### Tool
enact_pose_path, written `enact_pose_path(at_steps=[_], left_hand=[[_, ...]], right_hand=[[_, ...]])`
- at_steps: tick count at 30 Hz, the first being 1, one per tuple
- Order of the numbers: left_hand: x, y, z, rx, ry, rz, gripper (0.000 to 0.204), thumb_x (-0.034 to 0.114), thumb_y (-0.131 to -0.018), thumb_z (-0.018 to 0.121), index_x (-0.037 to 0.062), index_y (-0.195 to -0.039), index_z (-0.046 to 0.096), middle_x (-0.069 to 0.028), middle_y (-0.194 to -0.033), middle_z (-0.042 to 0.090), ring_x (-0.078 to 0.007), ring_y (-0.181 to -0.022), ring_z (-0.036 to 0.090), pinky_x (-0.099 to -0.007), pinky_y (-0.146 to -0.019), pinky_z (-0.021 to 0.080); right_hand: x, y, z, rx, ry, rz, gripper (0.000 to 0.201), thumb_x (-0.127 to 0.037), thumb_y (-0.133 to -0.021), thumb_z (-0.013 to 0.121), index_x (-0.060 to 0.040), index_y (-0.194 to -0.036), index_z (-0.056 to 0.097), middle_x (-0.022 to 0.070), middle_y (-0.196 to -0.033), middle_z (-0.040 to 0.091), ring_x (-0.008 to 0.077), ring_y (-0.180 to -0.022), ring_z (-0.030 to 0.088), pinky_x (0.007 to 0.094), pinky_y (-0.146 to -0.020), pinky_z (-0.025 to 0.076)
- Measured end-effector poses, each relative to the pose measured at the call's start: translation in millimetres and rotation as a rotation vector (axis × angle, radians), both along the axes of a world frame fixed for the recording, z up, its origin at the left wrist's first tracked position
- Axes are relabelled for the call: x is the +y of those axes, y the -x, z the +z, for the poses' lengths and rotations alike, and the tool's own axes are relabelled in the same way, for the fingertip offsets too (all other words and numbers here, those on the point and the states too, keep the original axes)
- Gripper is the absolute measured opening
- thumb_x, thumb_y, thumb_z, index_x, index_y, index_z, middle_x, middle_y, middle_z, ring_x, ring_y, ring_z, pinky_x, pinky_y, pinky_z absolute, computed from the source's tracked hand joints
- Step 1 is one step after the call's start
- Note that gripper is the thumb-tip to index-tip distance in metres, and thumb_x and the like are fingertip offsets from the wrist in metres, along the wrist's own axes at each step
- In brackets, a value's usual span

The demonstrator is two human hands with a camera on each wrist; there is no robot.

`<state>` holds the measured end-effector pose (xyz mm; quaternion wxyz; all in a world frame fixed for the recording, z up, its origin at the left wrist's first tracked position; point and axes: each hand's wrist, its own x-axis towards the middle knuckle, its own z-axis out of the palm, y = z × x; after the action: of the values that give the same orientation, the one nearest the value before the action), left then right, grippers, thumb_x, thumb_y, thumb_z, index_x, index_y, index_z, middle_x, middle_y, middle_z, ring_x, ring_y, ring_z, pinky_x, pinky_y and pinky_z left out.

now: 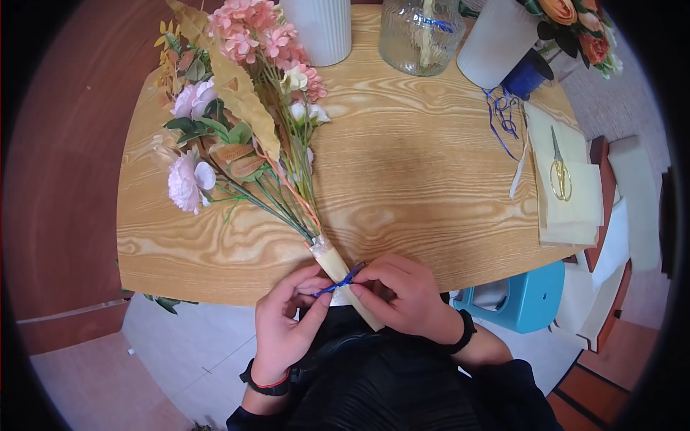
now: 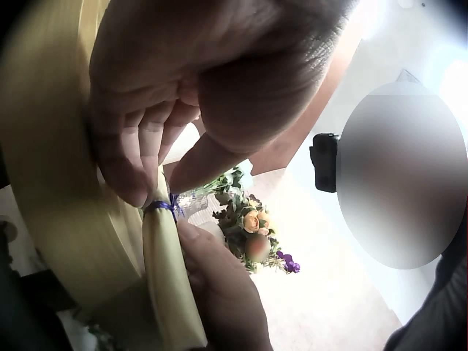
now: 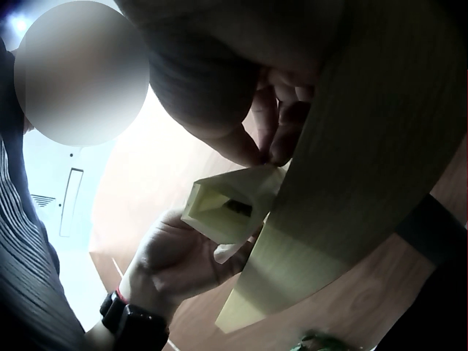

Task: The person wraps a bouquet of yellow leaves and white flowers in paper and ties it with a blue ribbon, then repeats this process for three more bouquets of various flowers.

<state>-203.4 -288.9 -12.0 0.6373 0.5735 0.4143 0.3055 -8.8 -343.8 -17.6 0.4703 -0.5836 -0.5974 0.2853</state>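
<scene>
A bouquet with pink hydrangea [image 1: 248,32], pale lilac flowers [image 1: 188,183] and a long tan leaf lies on the table, stems toward the body. Cream paper [image 1: 331,263] wraps the stem ends past the table's front edge. Around the wrap runs a blue ribbon [image 1: 343,282], also visible in the left wrist view [image 2: 167,207]. The left hand [image 1: 291,320] pinches the ribbon on the left of the wrap; the right hand [image 1: 402,294] pinches it on the right. In the right wrist view the wrap's open end [image 3: 223,208] shows, with the ribbon hidden.
White ribbed vases [image 1: 316,32] [image 1: 496,43] and a glass vase [image 1: 420,43] stand at the back. A blue ribbon spool [image 1: 527,74] lies near the right vase. Gold-handled scissors [image 1: 560,178] rest on cream sheets [image 1: 571,215] at right. A teal stool [image 1: 528,298] stands below.
</scene>
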Motion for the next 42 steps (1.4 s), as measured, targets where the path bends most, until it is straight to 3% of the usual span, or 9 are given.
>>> enact_pose_path(at_steps=[7,16,25,31,34,37,42], left_hand=[[-2,-4,-5,-0.025,0.02,0.059,0.029,-0.009,-0.085,0.067,-0.0048,-0.113,0.061,-0.0071,-0.096,0.067,-0.0091,-0.085,0.064,-0.0225,-0.074,0.052],[3,-5,-5,0.003,0.019,0.023,0.028,-0.01,-0.084,0.066,-0.0049,-0.111,0.061,-0.0077,-0.096,0.065,-0.0093,-0.082,0.064,-0.0225,-0.073,0.053],[9,-4,-4,-0.107,0.096,-0.003,0.022,-0.014,-0.087,0.059,-0.0031,-0.105,0.052,-0.0088,-0.09,0.062,-0.012,-0.079,0.062,-0.0251,-0.07,0.054],[9,-6,-4,-0.148,0.126,0.039,0.019,-0.011,-0.09,0.058,0.0,-0.1,0.047,-0.0099,-0.095,0.058,-0.0123,-0.078,0.061,-0.025,-0.07,0.054],[10,-8,-6,-0.175,0.087,0.074,0.019,-0.008,-0.091,0.058,0.0037,-0.096,0.044,-0.0089,-0.091,0.055,-0.0163,-0.073,0.061,-0.0285,-0.063,0.056],[11,-10,-2,-0.163,0.086,0.129,0.016,-0.009,-0.093,0.053,0.0031,-0.097,0.043,-0.0085,-0.093,0.052,-0.0128,-0.074,0.059,-0.0261,-0.065,0.056],[13,-8,-8,-0.119,-0.139,0.256,0.014,-0.008,-0.095,0.048,0.0042,-0.094,0.041,-0.0089,-0.094,0.047,-0.0133,-0.071,0.055,-0.0287,-0.058,0.057]], right_hand=[[-2,0,-6,-0.038,0.0,0.02,0.011,-0.009,-0.081,0.072,-0.0067,-0.086,0.063,0.0057,-0.072,0.059,0.0211,-0.058,0.059,0.033,-0.051,0.046],[0,-3,-7,-0.099,-0.026,0.063,0.012,-0.01,-0.082,0.071,-0.0069,-0.086,0.059,0.0067,-0.074,0.057,0.0239,-0.062,0.06,0.0346,-0.053,0.046],[1,-5,-8,-0.119,-0.038,0.091,0.014,-0.008,-0.083,0.068,-0.0065,-0.089,0.056,0.0075,-0.076,0.056,0.0254,-0.063,0.059,0.0348,-0.055,0.046],[0,-6,-8,-0.104,-0.02,0.111,0.014,-0.009,-0.084,0.067,-0.007,-0.091,0.055,0.0077,-0.077,0.056,0.0262,-0.064,0.059,0.0351,-0.056,0.046],[1,-7,-7,-0.092,-0.011,0.127,0.014,-0.009,-0.084,0.067,-0.0073,-0.091,0.054,0.0078,-0.077,0.056,0.0264,-0.065,0.059,0.0353,-0.057,0.046],[-1,-7,-8,-0.079,-0.001,0.132,0.014,-0.009,-0.084,0.066,-0.0074,-0.091,0.054,0.0078,-0.077,0.056,0.0266,-0.066,0.059,0.0353,-0.057,0.046],[-1,-7,-9,-0.071,-0.001,0.127,0.013,-0.009,-0.085,0.066,-0.0077,-0.091,0.054,0.0077,-0.078,0.056,0.0267,-0.066,0.059,0.0351,-0.057,0.046]])
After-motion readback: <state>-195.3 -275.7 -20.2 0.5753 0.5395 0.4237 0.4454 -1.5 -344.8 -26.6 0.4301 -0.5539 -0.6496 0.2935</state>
